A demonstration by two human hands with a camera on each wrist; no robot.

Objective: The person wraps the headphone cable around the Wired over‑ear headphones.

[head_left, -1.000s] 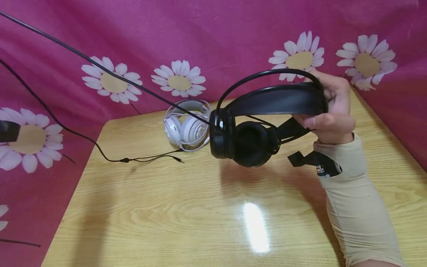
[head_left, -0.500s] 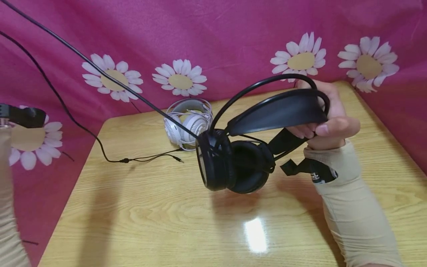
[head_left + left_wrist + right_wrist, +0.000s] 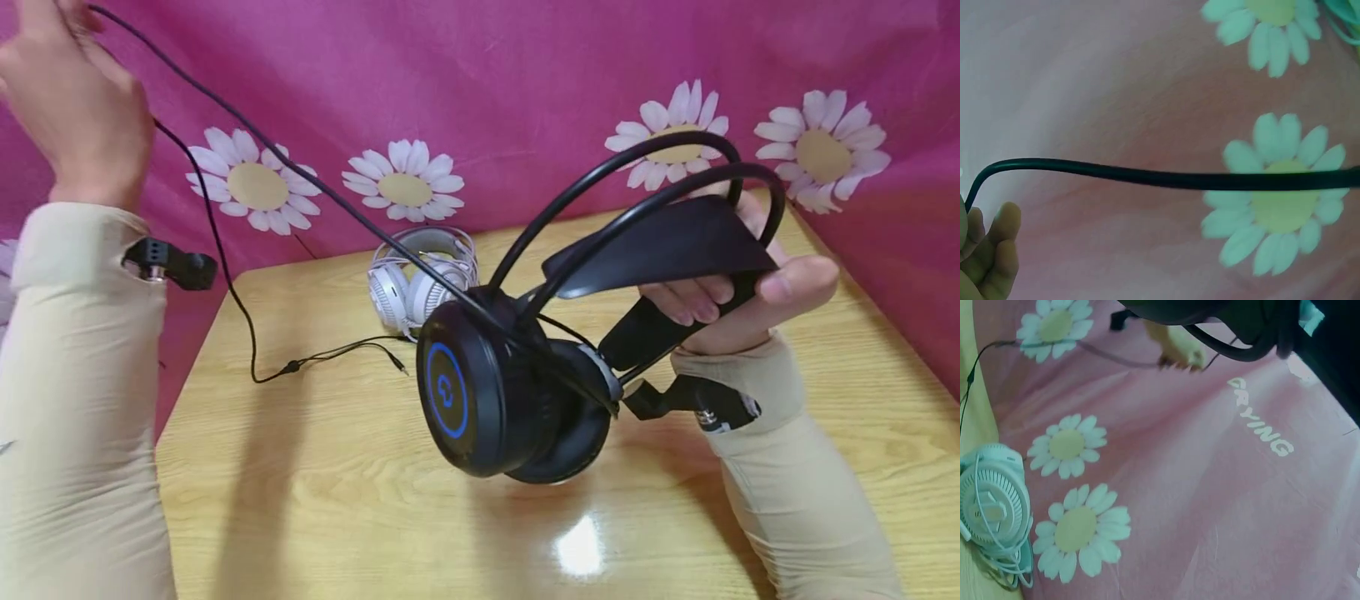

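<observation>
In the head view my right hand (image 3: 757,292) grips the headband of a black headset (image 3: 487,400), holding it tilted above the table, its ear cups hanging to the left. A blue ring and logo mark the near cup. At the upper left my left hand (image 3: 82,108) holds the headset's black cable (image 3: 330,196), raised and drawn taut from the cup. From that hand the cable's other end drops to the table, where it splits into two thin leads with a plug (image 3: 396,362). The left wrist view shows the cable (image 3: 1166,178) bending into the fingers (image 3: 1007,222).
White headphones (image 3: 427,287), their cable wound round them, stand at the back of the wooden table (image 3: 360,517). Behind and beside it hangs a pink cloth (image 3: 525,83) with daisies. Small black wrist mounts sit on both sleeves.
My left hand has come into view at the upper left with the cable. The headset has lowered and turned, so its blue-ringed cup now faces me. The split leads shifted slightly.
</observation>
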